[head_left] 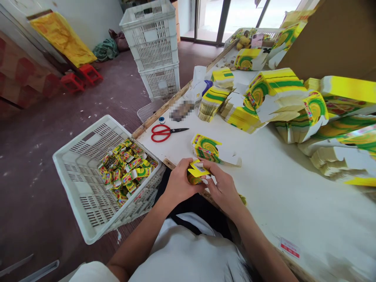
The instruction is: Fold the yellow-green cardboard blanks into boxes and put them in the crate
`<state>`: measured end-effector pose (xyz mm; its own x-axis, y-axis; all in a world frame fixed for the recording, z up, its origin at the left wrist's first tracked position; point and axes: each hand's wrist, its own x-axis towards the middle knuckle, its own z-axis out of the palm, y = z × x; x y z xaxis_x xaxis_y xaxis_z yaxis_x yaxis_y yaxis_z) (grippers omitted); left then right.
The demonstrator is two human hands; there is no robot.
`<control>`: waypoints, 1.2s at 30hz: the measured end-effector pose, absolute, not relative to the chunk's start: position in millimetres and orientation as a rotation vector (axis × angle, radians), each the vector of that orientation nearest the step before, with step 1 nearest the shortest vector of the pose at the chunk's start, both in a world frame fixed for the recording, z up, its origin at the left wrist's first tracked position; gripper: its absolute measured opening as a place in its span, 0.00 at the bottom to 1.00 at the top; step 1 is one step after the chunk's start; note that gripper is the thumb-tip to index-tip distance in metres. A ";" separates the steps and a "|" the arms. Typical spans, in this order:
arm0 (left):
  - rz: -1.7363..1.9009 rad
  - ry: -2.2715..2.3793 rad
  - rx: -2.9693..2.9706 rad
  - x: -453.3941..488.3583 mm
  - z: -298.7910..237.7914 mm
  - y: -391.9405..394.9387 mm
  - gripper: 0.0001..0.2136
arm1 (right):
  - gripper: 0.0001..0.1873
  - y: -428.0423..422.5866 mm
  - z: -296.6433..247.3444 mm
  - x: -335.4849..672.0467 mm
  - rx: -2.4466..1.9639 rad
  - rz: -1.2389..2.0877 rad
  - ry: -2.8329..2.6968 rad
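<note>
Broad white work surface (264, 188), worn wooden rim, running along the person's front. Beyond its left edge, a tower of stacked white slatted plastic crates (155, 43) on the dark floor. By its near-left corner, an open white plastic crate (79, 160) partly filled with small yellow-and-green filled cartons (129, 168), heaped at all angles.

Toward the far edge: banked stacks of flattened yellow-and-green cardboard cartons (243, 113), some leaning on others. Nearer the person, a small bundle of yellow-and-green carton blanks (207, 147) close to the near edge. Red-handled scissors with dark blades (169, 131) near the left corner, blades pointing inward. Smallest: a blue-rimmed spool (161, 120) by the left edge, next to a blurred-out patch.

Left grip (180, 182): closed round a small yellow cardboard carton (198, 169), from its left side. Right grip (225, 184): fingers pinching at its white flaps from the right. The carton sits between both, at the near edge, flap end up; fingers cover much of it, so long axis uncertain. Bundle lies just beyond the grips; filled crate off to the left, left grip nearer it.

Writing: bright multicoloured lettering on cartons, too small to read. Dark print block on the held carton's flap, illegible. Red-and-white sticker (289, 247) by the near edge, likewise.
</note>
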<state>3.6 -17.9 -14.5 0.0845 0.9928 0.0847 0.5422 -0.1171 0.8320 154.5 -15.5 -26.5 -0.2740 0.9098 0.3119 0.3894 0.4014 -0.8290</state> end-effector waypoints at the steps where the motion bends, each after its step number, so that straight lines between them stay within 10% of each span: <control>1: 0.914 1.520 1.733 3.6 -14.0 -17.7 0.25 | 0.14 -15.6 -26.6 154.4 -1.120 0.810 -1.840; 36: 0.802 1.570 1.897 -11.0 -11.8 -22.0 0.24 | 0.16 -25.9 -32.2 151.5 -1.169 0.659 -1.904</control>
